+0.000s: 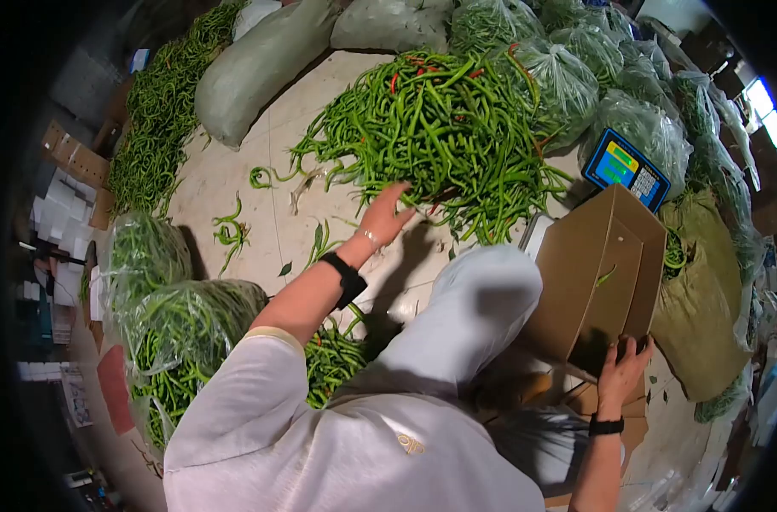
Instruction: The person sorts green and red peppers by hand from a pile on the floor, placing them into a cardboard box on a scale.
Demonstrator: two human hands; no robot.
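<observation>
green peppers [440, 128] touch the spread, empty left hand [387, 215]; the right hand [625, 363] clasps the cardboard box [589, 273] rim

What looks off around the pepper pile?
A few red peppers sit in the otherwise green pile, at its far side. Stray peppers lie on the floor left of it, apart from the heap. The box is tipped over, gripped by the right hand; the left hand touches the pile.
</observation>
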